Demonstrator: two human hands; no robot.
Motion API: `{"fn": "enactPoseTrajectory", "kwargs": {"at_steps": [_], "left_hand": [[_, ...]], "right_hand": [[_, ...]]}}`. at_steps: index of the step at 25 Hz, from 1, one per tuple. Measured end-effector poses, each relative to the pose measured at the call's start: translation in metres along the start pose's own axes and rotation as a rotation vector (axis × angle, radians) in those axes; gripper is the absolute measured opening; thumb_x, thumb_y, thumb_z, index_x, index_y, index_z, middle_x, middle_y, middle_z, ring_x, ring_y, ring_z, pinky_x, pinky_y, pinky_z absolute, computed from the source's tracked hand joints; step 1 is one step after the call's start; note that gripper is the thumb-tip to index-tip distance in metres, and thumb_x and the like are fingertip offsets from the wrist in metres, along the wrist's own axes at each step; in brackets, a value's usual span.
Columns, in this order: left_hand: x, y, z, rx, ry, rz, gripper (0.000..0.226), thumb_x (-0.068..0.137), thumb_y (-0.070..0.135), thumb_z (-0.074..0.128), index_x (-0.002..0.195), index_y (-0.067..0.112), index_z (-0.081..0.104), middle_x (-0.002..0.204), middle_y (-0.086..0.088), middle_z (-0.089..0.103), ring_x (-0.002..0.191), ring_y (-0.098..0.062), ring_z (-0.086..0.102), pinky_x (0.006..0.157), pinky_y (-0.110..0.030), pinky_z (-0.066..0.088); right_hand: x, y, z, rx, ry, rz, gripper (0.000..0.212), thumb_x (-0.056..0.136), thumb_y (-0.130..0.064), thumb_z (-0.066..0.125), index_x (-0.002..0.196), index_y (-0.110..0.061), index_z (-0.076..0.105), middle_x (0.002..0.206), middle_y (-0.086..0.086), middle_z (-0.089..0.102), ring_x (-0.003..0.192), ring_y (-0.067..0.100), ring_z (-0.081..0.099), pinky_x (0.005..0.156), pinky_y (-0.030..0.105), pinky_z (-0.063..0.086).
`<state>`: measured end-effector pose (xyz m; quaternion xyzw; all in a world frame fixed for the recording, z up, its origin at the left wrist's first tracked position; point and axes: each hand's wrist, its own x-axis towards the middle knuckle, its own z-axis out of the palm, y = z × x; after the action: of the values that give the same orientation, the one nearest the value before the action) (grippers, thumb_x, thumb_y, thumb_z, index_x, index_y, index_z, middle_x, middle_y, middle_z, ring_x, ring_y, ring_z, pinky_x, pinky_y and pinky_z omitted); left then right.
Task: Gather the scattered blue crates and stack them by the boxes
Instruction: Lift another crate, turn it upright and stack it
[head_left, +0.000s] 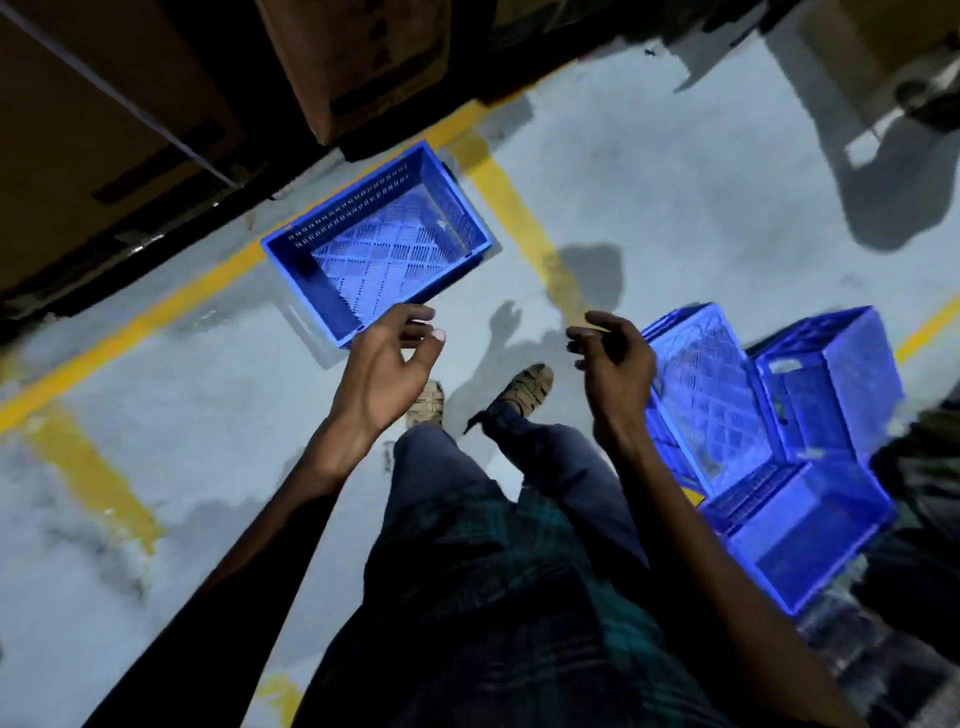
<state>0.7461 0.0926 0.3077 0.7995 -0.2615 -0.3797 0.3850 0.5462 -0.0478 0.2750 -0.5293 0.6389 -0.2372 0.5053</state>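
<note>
Both hands empty, crate ahead

Warehouse floor with painted markings.
Glossy grey concrete crossed by yellow lines; a pair of patterned shoes stands on it below blue trousers and a plaid shirt.

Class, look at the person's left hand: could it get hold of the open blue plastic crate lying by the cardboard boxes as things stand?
Probably yes. The left hand hangs empty, fingers loosely curled, above the near edge of the open blue plastic crate, and nothing lies between them.
</note>
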Motion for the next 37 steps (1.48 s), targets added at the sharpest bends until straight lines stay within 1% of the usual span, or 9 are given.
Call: {"fn": "enactPoseTrajectory", "kwargs": {"at_steps": [4, 7, 10, 12, 15, 17, 21, 31, 37], "left_hand": [[-0.042, 0.039, 0.010, 0.133, -0.130, 0.188, 0.023, 0.094, 0.022, 0.062, 0.114, 0.014, 0.066, 0.097, 0.005, 0.069, 0.085, 0.019, 0.058, 0.078, -0.008, 0.045], [-0.057, 0.076, 0.040, 0.175, -0.185, 0.304, 0.022, 0.094, 0.027, 0.061, 0.114, 0.018, 0.065, 0.098, 0.010, 0.069, 0.091, 0.013, 0.059, 0.081, -0.016, 0.045], [-0.080, 0.116, 0.081, 0.135, -0.209, 0.382, 0.019, 0.095, 0.024, 0.062, 0.112, 0.018, 0.066, 0.096, 0.011, 0.068, 0.089, 0.018, 0.058, 0.074, -0.005, 0.043], [-0.099, 0.143, 0.129, 0.110, -0.299, 0.475, 0.017, 0.094, 0.019, 0.063, 0.111, 0.016, 0.066, 0.096, 0.005, 0.070, 0.085, 0.019, 0.059, 0.070, -0.001, 0.041], [-0.125, 0.176, 0.205, 0.071, -0.489, 0.517, 0.016, 0.093, 0.019, 0.065, 0.108, 0.022, 0.068, 0.098, -0.001, 0.074, 0.091, 0.003, 0.066, 0.084, -0.023, 0.055], [-0.165, 0.210, 0.289, 0.091, -0.712, 0.572, 0.016, 0.090, 0.031, 0.065, 0.105, 0.031, 0.069, 0.098, 0.000, 0.075, 0.098, -0.012, 0.069, 0.092, -0.042, 0.055], [-0.174, 0.231, 0.310, -0.003, -0.778, 0.599, 0.023, 0.084, 0.046, 0.061, 0.104, 0.035, 0.068, 0.101, 0.000, 0.076, 0.099, -0.023, 0.070, 0.090, -0.047, 0.053], [-0.128, 0.278, 0.431, 0.180, -1.105, 0.603, 0.029, 0.084, 0.039, 0.065, 0.107, 0.023, 0.070, 0.103, 0.000, 0.076, 0.103, -0.018, 0.071, 0.097, -0.049, 0.052], [-0.069, 0.314, 0.501, 0.346, -1.232, 0.573, 0.017, 0.095, 0.020, 0.063, 0.111, 0.015, 0.068, 0.103, -0.004, 0.075, 0.099, -0.021, 0.070, 0.086, -0.037, 0.052]], "right_hand": [[-0.040, -0.009, -0.078, 0.154, 0.078, -0.007, 0.018, 0.085, -0.010, 0.062, 0.100, -0.015, 0.071, 0.087, 0.013, 0.076, 0.072, 0.022, 0.069, 0.075, 0.046, 0.055], [-0.072, -0.013, -0.143, 0.177, 0.145, -0.058, 0.016, 0.090, -0.008, 0.059, 0.101, -0.015, 0.069, 0.087, 0.008, 0.075, 0.075, 0.016, 0.070, 0.069, 0.028, 0.056], [-0.093, -0.005, -0.212, 0.159, 0.188, -0.103, 0.013, 0.084, -0.025, 0.063, 0.095, -0.026, 0.070, 0.091, 0.008, 0.076, 0.080, 0.022, 0.073, 0.069, 0.027, 0.053], [-0.108, 0.006, -0.276, 0.173, 0.292, -0.126, 0.013, 0.083, -0.023, 0.062, 0.095, -0.023, 0.068, 0.090, 0.009, 0.075, 0.074, 0.016, 0.072, 0.065, 0.020, 0.050], [-0.141, 0.034, -0.359, 0.194, 0.439, -0.094, 0.018, 0.091, -0.008, 0.058, 0.098, -0.023, 0.065, 0.086, 0.003, 0.074, 0.065, 0.005, 0.068, 0.061, 0.016, 0.047], [-0.186, 0.071, -0.432, 0.250, 0.707, -0.052, 0.020, 0.092, -0.011, 0.054, 0.098, -0.026, 0.064, 0.088, 0.002, 0.075, 0.068, 0.006, 0.069, 0.061, 0.015, 0.048], [-0.205, 0.087, -0.448, 0.424, 0.864, -0.021, 0.021, 0.097, -0.003, 0.051, 0.103, -0.018, 0.065, 0.080, -0.004, 0.076, 0.066, 0.009, 0.068, 0.059, 0.017, 0.051], [-0.206, 0.136, -0.469, 0.634, 1.243, 0.242, 0.017, 0.096, -0.005, 0.055, 0.100, -0.017, 0.066, 0.072, -0.009, 0.076, 0.058, 0.004, 0.065, 0.054, 0.016, 0.047], [-0.125, 0.137, -0.481, 0.604, 1.211, 0.404, 0.019, 0.096, 0.000, 0.052, 0.096, -0.015, 0.064, 0.067, -0.010, 0.074, 0.055, 0.002, 0.065, 0.054, 0.015, 0.048]]}}
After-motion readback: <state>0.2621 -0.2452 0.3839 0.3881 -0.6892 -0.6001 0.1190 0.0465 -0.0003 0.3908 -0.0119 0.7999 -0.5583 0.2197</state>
